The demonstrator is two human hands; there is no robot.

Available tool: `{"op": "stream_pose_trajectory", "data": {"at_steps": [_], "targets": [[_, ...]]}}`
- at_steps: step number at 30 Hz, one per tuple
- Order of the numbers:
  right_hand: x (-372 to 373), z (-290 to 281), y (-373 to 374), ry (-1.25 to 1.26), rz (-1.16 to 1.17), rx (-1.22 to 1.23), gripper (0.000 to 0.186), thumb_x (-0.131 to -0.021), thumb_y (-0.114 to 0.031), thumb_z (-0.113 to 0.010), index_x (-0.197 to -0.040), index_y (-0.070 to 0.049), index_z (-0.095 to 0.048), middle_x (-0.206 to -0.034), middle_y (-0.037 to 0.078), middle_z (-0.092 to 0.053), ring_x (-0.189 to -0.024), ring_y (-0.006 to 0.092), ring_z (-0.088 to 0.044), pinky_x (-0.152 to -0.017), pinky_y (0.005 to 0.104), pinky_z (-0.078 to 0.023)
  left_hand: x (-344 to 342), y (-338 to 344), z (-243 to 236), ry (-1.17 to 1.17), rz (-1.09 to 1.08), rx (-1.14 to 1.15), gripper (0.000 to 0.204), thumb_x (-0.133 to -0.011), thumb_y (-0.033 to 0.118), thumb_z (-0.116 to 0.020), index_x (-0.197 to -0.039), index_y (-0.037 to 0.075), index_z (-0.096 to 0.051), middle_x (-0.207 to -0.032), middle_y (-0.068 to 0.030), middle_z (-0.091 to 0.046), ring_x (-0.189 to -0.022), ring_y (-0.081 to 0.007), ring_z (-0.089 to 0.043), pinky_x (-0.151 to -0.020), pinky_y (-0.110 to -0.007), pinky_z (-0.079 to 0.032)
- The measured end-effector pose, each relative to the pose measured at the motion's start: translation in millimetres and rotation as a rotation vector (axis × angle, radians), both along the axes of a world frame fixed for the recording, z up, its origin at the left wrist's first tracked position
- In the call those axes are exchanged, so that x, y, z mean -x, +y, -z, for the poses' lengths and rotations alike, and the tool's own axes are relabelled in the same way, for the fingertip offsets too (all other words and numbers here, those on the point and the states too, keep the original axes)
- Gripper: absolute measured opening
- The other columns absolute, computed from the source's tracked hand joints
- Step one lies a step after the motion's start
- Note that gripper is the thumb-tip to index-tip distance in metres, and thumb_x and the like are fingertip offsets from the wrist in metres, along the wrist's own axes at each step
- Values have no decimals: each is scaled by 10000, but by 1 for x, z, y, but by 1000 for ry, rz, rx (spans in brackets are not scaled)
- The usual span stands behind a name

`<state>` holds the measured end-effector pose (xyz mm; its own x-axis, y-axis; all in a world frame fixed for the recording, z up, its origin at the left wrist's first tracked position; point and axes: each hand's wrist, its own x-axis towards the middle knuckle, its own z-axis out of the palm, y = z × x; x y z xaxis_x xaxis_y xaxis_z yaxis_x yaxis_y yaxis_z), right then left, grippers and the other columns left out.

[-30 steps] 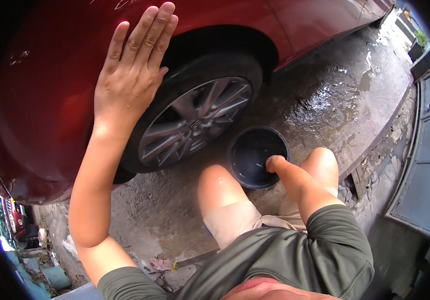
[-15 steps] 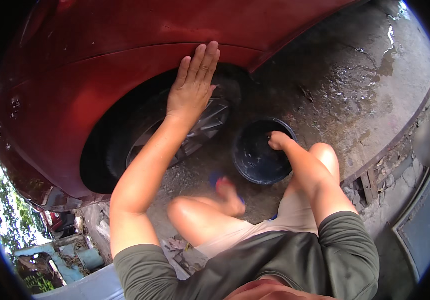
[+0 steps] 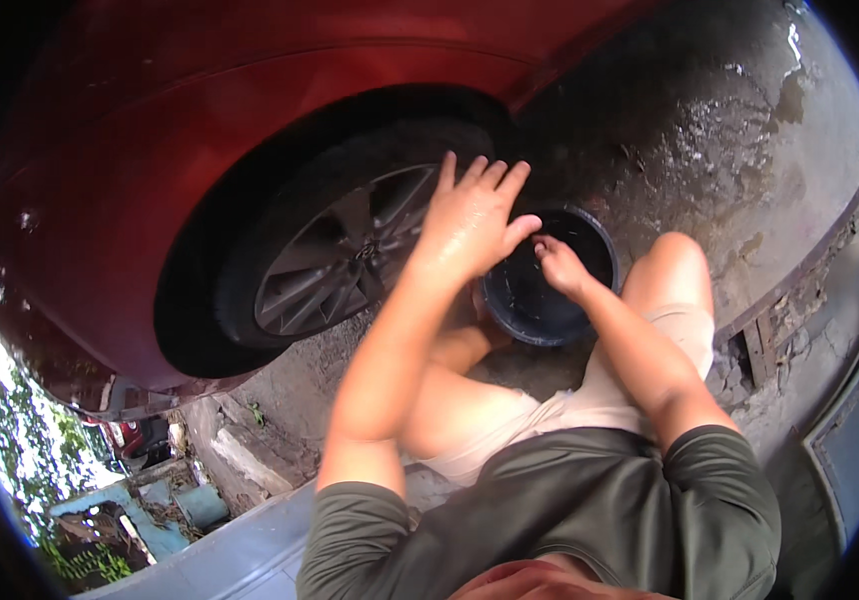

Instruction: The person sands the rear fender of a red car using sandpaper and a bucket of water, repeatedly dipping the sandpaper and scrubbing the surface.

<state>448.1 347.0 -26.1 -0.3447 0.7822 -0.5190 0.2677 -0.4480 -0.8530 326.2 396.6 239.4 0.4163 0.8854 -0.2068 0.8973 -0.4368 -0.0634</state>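
Observation:
My left hand is open, fingers spread and wet, just in front of the car's wheel and beside the black bucket. It appears empty. My right hand is inside or just over the bucket with curled fingers; whatever it may hold is too small or hidden to make out. The bucket stands on the ground between my bent legs and the wheel, its inside dark. Above and left of the wheel is the red body panel of the car.
Wet concrete spreads to the right, ending at a broken edge with rubble. A grey metal panel stands at the far right. Pale blue debris, plants and another red vehicle are at the lower left.
My left hand has moved down and right, from high by the car's body to beside the bucket, its fingers spreading. My right hand has risen slightly. My knees have shifted.

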Motion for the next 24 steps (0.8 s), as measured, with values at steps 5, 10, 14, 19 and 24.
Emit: {"op": "stream_pose_trajectory", "data": {"at_steps": [5,10,14,19,24], "targets": [[-18,-27,0,235,288,39,389,-1081,-240,-476,-1344,-4,-640,-1246,147,-698,-1175,220,-622,-1009,334,-471,-1,-42,30,118,-187,401,735,-949,485,-663,-1513,54,-474,-1420,-215,-598,-1375,-366,-524,-1185,-559,-348],[-20,-93,60,313,743,-163,342,-1069,-231,-514,-1316,-49,-665,-1178,108,-684,-1169,168,-605,-898,305,-515,-32,-49,1,-136,125,162,632,-942,485,-666,-1337,0,-575,-1205,-222,-691,-1303,-377,-580,-1149,-579,-379],[11,-174,109,235,718,-1097,411,-995,-192,-607,-1384,-60,-617,-1324,151,-617,-1247,284,-589,-1066,373,-452,-38,-59,-26,-258,97,67,446,-903,416,-734,-1095,33,-612,-993,-161,-688,-1008,-333,-654,-988,-479,-484],[41,-217,150,252,355,-1799,660,-964,-278,-640,-1505,47,-448,-1535,273,-416,-1461,477,-363,-1200,582,-315,-20,-62,-42,-527,142,-33,367,-859,377,-787,-937,50,-640,-818,-102,-645,-777,-275,-644,-755,-399,-504],[34,-162,159,-174,273,-1780,722,-852,-305,-687,-1503,-43,-518,-1537,157,-486,-1460,388,-428,-1205,521,-317,-13,-72,-34,-576,152,-36,367,-852,386,-786,-937,47,-673,-752,-57,-602,-692,-235,-613,-665,-358,-474]]}}
